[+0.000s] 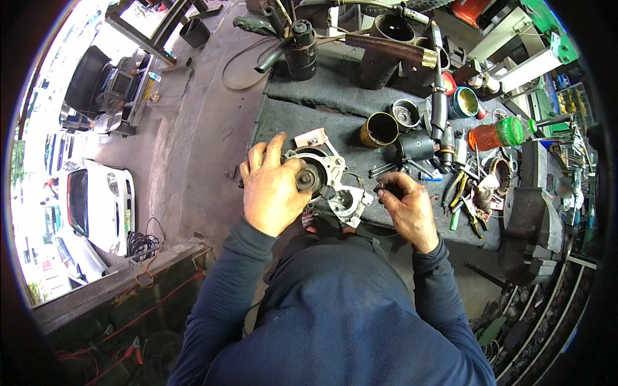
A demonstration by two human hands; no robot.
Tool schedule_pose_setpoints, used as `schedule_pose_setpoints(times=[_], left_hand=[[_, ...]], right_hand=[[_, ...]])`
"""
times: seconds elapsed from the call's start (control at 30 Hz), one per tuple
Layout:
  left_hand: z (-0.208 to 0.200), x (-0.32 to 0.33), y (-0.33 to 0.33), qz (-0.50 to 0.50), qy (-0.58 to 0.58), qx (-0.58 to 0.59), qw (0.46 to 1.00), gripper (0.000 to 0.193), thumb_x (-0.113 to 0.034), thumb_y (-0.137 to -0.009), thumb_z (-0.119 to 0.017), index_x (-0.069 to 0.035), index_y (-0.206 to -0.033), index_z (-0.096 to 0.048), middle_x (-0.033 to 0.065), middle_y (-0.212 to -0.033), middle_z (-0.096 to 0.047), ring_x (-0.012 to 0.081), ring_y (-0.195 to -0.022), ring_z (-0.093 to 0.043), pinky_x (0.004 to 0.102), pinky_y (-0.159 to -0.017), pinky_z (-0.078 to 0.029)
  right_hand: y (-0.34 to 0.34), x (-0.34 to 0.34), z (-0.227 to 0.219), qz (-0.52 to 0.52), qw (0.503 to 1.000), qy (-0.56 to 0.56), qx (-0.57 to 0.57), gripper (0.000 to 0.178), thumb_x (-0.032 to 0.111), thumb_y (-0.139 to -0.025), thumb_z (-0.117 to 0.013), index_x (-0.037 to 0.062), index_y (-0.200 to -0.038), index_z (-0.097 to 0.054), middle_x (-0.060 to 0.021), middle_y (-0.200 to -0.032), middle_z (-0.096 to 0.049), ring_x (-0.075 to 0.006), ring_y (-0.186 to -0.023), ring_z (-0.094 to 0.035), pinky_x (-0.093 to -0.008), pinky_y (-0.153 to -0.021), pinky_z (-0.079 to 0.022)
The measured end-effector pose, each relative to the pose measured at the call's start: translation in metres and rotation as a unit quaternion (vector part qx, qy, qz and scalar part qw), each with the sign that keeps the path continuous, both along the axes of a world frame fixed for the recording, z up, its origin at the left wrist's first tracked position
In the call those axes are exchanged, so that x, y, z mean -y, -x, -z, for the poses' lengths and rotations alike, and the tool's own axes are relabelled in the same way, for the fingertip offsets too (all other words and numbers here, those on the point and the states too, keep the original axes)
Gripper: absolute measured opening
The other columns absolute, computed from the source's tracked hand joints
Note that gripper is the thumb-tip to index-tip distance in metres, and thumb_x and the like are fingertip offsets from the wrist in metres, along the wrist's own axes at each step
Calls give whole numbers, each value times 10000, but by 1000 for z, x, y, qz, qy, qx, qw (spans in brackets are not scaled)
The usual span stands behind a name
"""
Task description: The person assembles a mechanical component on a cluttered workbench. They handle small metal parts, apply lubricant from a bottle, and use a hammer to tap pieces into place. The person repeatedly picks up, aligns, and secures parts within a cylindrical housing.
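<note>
At the near edge of the bench, my left hand [273, 196] grips a round motor part with a silver metal housing [333, 166]. My fingers curl over its far side and my thumb lies beside the dark round centre [309, 179]. A second silver casting [346, 202] with a round opening sits just right of it. To the right of that, my right hand [412, 212] pinches a small dark piece [381, 190] between thumb and fingers; its kind is hard to make out. Beyond my left hand lies a small red and white box [311, 138].
A rusty can [379, 130], a black cylinder [416, 145] and a bottle of orange liquid [496, 134] stand farther right. Pliers [458, 188] and other hand tools lie scattered before a vise [533, 231]. A white car [98, 204] is parked outside at left.
</note>
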State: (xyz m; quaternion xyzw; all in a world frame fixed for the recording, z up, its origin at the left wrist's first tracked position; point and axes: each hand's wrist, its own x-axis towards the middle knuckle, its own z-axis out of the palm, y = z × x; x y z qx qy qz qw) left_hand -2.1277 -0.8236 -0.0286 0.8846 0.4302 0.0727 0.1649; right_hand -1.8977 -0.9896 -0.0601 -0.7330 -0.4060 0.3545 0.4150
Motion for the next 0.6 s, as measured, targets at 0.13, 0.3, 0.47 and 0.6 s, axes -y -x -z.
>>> schedule_pose_setpoints(times=[0.13,0.3,0.47,0.6], left_hand=[[-3,-5,-5,31,-31,-11,999,425,-225,-661,-912,-86,-1056,-839,159,-1600,-518,409,-1433,-443,571,-1136,-381],[-10,-4,-4,17,-5,-22,1000,446,-225,-664,-936,-102,-1083,-846,149,-1637,-495,406,-1486,-401,565,-1175,-355],[-6,-2,-1,0,23,-18,1000,472,-226,-678,-964,-148,-1131,-858,138,-1667,-482,403,-1501,-397,563,-1191,-342],[-11,-6,-3,21,19,-43,999,466,-232,-683,-967,-141,-1128,-863,134,-1672,-482,398,-1502,-402,557,-1192,-345]], right_hand=[[1,-6,-1,-15,999,-24,35,177,7,-986,-742,-35,-1157,-724,-55,-948,-745,-105,-854,-674,-291,-785,-566],[0,-8,-1,-18,1000,-2,23,192,33,-972,-724,-45,-1147,-737,-138,-1030,-773,-206,-948,-734,-345,-856,-580],[-4,-2,1,-12,1000,18,6,195,52,-966,-715,-47,-1130,-747,-177,-1063,-782,-255,-980,-763,-371,-881,-588],[-6,-2,-2,-6,1000,29,10,190,47,-962,-707,-44,-1123,-749,-173,-1041,-774,-260,-955,-762,-373,-866,-589]])
